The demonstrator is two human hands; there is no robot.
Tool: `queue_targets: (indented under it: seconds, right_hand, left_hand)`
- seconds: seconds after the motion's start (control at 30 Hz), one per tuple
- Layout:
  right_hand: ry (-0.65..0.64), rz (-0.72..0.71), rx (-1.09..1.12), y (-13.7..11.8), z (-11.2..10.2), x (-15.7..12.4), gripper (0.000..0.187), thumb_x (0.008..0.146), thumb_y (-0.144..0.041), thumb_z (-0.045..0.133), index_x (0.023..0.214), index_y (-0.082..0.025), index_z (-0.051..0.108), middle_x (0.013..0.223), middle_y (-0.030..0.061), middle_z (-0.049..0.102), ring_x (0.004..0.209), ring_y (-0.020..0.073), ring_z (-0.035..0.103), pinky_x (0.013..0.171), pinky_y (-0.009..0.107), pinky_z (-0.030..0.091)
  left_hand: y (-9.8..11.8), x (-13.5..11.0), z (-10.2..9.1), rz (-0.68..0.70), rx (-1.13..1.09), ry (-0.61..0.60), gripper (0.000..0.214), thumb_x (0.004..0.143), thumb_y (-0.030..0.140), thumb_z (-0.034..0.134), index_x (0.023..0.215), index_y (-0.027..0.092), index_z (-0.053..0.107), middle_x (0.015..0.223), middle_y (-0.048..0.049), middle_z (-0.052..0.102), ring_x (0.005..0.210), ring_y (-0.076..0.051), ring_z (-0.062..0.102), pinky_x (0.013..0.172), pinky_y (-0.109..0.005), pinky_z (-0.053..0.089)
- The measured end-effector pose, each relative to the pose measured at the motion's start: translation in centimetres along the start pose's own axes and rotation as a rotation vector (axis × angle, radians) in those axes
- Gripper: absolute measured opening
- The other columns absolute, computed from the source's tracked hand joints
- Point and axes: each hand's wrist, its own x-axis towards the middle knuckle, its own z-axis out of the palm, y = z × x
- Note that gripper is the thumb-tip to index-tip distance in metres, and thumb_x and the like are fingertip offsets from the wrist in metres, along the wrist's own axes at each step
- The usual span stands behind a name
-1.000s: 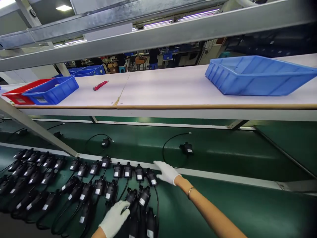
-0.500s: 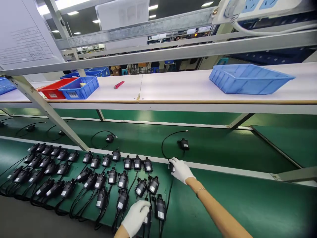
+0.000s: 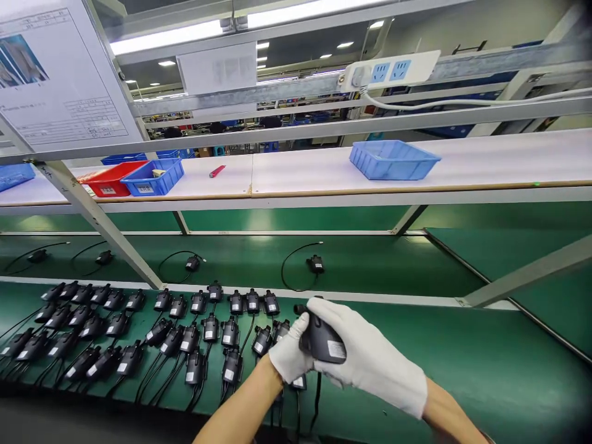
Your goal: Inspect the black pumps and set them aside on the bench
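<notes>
Hovering above the green bench, a black unit with a white label is gripped in both gloved hands: right hand fingers curled tight over it, left hand fingers clamped on its left side; similar units are laid in rows alongside

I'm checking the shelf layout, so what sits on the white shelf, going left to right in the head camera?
Cut-off blue bin → red bin → labelled blue bin → red tool → pale blue tray.
</notes>
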Motion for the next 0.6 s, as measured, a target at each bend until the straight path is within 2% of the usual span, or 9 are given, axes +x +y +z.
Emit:
queue_targets:
  seconds: [0.07, 0.1, 0.13, 0.2, 0.3, 0.43, 0.5, 0.57, 0.6]
  right_hand:
    - [0.073, 0.077, 0.101, -0.7, -0.3, -0.8, 0.078, 0.082, -0.042, 0.075, 0.152, -0.026, 0.042, 0.15, 0.014, 0.055, 0.134, 0.0352, 0.057, 0.107, 0.054, 0.053]
    - [0.113, 0.107, 0.146, -0.8, -0.4, -1.3, 0.071, 0.09, -0.046, 0.067, 0.153, -0.027, 0.041, 0.152, 0.0129, 0.054, 0.136, 0.0336, 0.056, 0.109, 0.053, 0.052]
    - [0.144, 0.122, 0.178, -1.0, -0.4, -1.8, 0.061, 0.097, -0.048, 0.059, 0.152, -0.028, 0.042, 0.151, 0.0114, 0.055, 0.137, 0.0319, 0.056, 0.11, 0.052, 0.052]
    - [0.175, 0.111, 0.203, -1.4, -0.4, -2.8, 0.048, 0.104, -0.048, 0.047, 0.148, -0.031, 0.048, 0.146, 0.0093, 0.061, 0.133, 0.0296, 0.06, 0.108, 0.048, 0.055]
    - [0.203, 0.03, 0.202, -2.9, -0.3, -3.4, 0.045, 0.105, -0.049, 0.047, 0.147, -0.033, 0.051, 0.14, 0.0082, 0.065, 0.126, 0.0278, 0.066, 0.104, 0.042, 0.059]
    - [0.276, -0.041, 0.166, -5.0, -0.3, -3.1, 0.046, 0.104, -0.054, 0.048, 0.145, -0.035, 0.05, 0.134, 0.0056, 0.069, 0.118, 0.0237, 0.07, 0.096, 0.034, 0.062]
    - [0.309, -0.079, 0.143, -5.5, -0.2, -3.1, 0.047, 0.104, -0.057, 0.047, 0.145, -0.035, 0.05, 0.131, 0.0054, 0.07, 0.115, 0.0232, 0.071, 0.094, 0.033, 0.063]
    - [0.312, -0.088, 0.127, -5.6, -0.1, -3.3, 0.048, 0.104, -0.058, 0.046, 0.145, -0.035, 0.049, 0.132, 0.0058, 0.069, 0.116, 0.024, 0.07, 0.097, 0.036, 0.062]
    - [0.309, -0.082, 0.117, -5.5, 0.1, -3.4, 0.048, 0.103, -0.059, 0.046, 0.145, -0.035, 0.049, 0.132, 0.006, 0.069, 0.116, 0.0245, 0.07, 0.096, 0.037, 0.062]
  left_hand:
    - [0.7, -1.6, 1.3, -0.024, -0.21, -0.032, 0.087, 0.082, 0.083, 0.052, 0.137, 0.015, 0.058, 0.105, -0.0113, 0.075, 0.082, -0.023, 0.07, 0.081, -0.04, 0.056]
    - [1.0, -2.4, 2.0, -0.036, -0.311, -0.054, 0.087, 0.083, 0.085, 0.046, 0.135, 0.016, 0.059, 0.097, -0.0092, 0.074, 0.07, -0.02, 0.067, 0.069, -0.035, 0.054]
    - [1.4, -3.2, 2.6, -0.039, -0.392, -0.077, 0.088, 0.083, 0.087, 0.042, 0.133, 0.017, 0.06, 0.092, -0.0076, 0.073, 0.063, -0.017, 0.063, 0.06, -0.031, 0.05]
    - [2.1, -4.5, 3.6, -0.033, -0.507, -0.114, 0.088, 0.083, 0.088, 0.038, 0.128, 0.017, 0.062, 0.089, -0.0067, 0.071, 0.059, -0.015, 0.059, 0.053, -0.027, 0.043]
    - [2.9, -5.7, 4.6, 0.004, -0.556, -0.137, 0.082, 0.085, 0.085, 0.044, 0.125, 0.017, 0.063, 0.091, -0.006, 0.07, 0.057, -0.014, 0.059, 0.05, -0.026, 0.038]
    - [3.1, -6.6, 5.0, 0.123, -0.449, -0.152, 0.075, 0.088, 0.079, 0.047, 0.133, 0.02, 0.061, 0.092, -0.0048, 0.074, 0.047, -0.016, 0.061, 0.041, -0.027, 0.036]
    - [3.0, -7.0, 5.1, 0.169, -0.397, -0.129, 0.074, 0.088, 0.077, 0.05, 0.133, 0.02, 0.063, 0.091, -0.0051, 0.076, 0.047, -0.016, 0.062, 0.04, -0.027, 0.039]
    - [2.8, -7.4, 5.1, 0.214, -0.345, -0.038, 0.074, 0.085, 0.075, 0.057, 0.132, 0.019, 0.066, 0.098, -0.0073, 0.078, 0.064, -0.019, 0.07, 0.053, -0.028, 0.05]
    - [2.7, -7.7, 5.1, 0.252, -0.305, 0.035, 0.074, 0.083, 0.074, 0.061, 0.131, 0.018, 0.067, 0.106, -0.0087, 0.078, 0.081, -0.022, 0.073, 0.068, -0.031, 0.056]
